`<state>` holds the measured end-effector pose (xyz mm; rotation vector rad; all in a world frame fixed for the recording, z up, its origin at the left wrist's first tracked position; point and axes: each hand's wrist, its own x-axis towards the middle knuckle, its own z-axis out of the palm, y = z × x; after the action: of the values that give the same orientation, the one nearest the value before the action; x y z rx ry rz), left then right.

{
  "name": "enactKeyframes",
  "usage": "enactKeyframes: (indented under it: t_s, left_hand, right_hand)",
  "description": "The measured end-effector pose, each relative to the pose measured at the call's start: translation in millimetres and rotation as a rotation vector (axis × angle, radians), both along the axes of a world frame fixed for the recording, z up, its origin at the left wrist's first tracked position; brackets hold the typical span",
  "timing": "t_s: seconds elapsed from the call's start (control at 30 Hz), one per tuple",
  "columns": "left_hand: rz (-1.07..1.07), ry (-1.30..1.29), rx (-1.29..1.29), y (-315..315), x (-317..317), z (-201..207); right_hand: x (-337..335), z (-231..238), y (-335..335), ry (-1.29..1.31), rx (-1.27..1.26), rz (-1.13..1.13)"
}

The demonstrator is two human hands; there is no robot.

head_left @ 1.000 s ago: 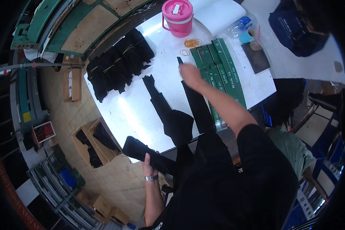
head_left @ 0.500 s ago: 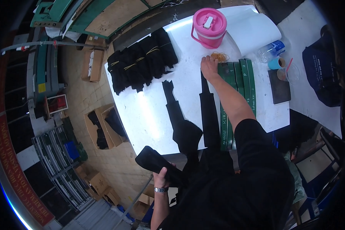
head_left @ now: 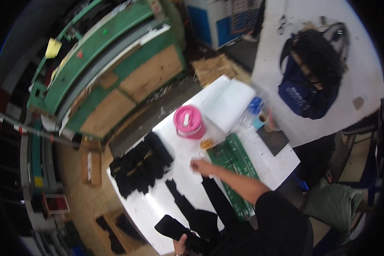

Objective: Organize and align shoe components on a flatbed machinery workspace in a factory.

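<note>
In my left hand point(head_left: 180, 244), at the lower edge, the fingers wrap round a folded black fabric piece point(head_left: 171, 227). My right hand point(head_left: 199, 167) is over the table at the far end of a long narrow black fabric piece point(head_left: 217, 198). Its fingers look curled together, but blur hides whether they pinch anything. A second black fabric piece point(head_left: 181, 199), stepped in outline and wider toward me, lies to the left. Beyond the right hand is a small heap of yellowish rubber bands point(head_left: 207, 144). Long green boards or boxes with white markings point(head_left: 237, 170) lie beside my right forearm.
Banded black fabric bundles point(head_left: 141, 164) lie at the left of the white table point(head_left: 158, 209). A pink lidded jug point(head_left: 188, 122), white sheet point(head_left: 230, 104), blue cup point(head_left: 260, 121) and dark flat pad point(head_left: 272, 141) stand or lie farther back. A backpack point(head_left: 309, 85) rests on another surface.
The whole view has swung, so the table appears lower and smaller. My right hand has drawn slightly away from the rubber bands and its fingers are more curled. My left hand keeps its hold.
</note>
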<state>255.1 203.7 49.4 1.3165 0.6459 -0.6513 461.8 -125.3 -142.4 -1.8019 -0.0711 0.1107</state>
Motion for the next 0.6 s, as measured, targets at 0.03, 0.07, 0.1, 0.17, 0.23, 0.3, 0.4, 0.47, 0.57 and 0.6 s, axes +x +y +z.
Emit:
enactKeyframes:
  t_s: [0.03, 0.07, 0.1, 0.17, 0.23, 0.3, 0.4, 0.47, 0.57, 0.6]
  left_hand:
    - [-0.058, -0.002, -0.022, 5.4, 10.9, -5.8]
    - [-0.116, -0.001, -0.044, 10.7, 19.5, -9.7]
    - [-0.038, -0.02, -0.05, 11.1, 22.6, -24.2]
    - [-0.145, -0.024, -0.098, -8.0, 44.1, -14.6]
    - [-0.296, -0.039, -0.168, -6.2, 63.6, -23.0]
    - [-0.425, -0.034, -0.207, -11.9, 77.0, -20.4]
    - [-0.692, -0.097, -0.352, -24.0, 92.6, -12.0]
    - [-0.827, -0.137, -0.449, -34.2, 87.5, -3.6]
    - [-0.959, -0.192, -0.57, -34.3, 75.5, 10.0]
    - [-0.989, -0.188, -0.586, -38.2, 69.9, 17.2]
  right_hand:
    - [-17.6, 25.7, 19.6, -0.112, -0.008, 0.096]
    - [-37.3, 66.4, 36.4, -0.025, -0.032, 0.232]
    - [-52.2, 106.5, 50.5, 0.067, -0.315, 0.341]
    - [-95.3, 155.8, 61.9, -0.045, -0.442, 0.443]
    - [-130.7, 193.6, 82.6, 0.027, -0.267, 0.436]
    - [-161.0, 215.9, 89.4, 0.026, -0.191, 0.27]
    - [-197.3, 244.1, 94.8, 0.058, -0.263, 0.071]
    - [-231.5, 244.6, 102.2, 0.013, -0.233, -0.113]
    - [-281.1, 277.5, 134.2, 0.046, -0.066, -0.448]
    - [-295.9, 284.8, 147.9, 0.061, 0.066, -0.563]
